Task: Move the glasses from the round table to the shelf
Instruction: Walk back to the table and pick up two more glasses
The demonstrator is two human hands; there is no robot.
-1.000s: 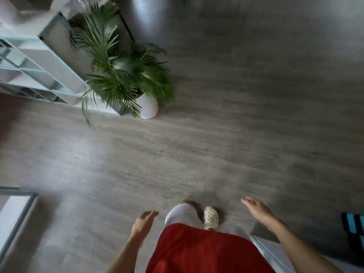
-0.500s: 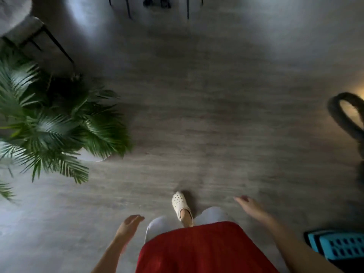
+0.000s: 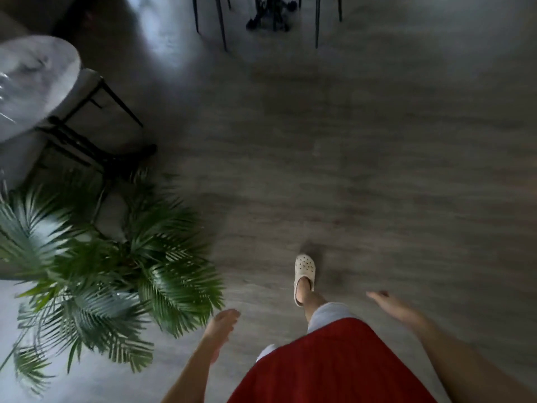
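Note:
A round marble-topped table (image 3: 43, 71) on thin black legs stands at the upper left, its top blurred; faint clear shapes near its left edge may be glasses, but I cannot tell. The shelf is out of view. My left hand (image 3: 219, 327) hangs at the bottom centre, fingers loosely apart, holding nothing. My right hand (image 3: 392, 306) is out to the lower right, fingers extended, also holding nothing. Both hands are far from the table.
A large potted palm (image 3: 96, 274) spreads over the lower left between me and the table. Thin black chair legs (image 3: 220, 21) and a dark object (image 3: 267, 21) stand at the top. Grey wood floor (image 3: 377, 155) stretches ahead. My foot in a white clog (image 3: 304, 274) steps forward.
The view has swung right and forward: the white shelf has left the view, the palm has slid to the lower left, and the round table has come in at the upper left. Both hands stay empty.

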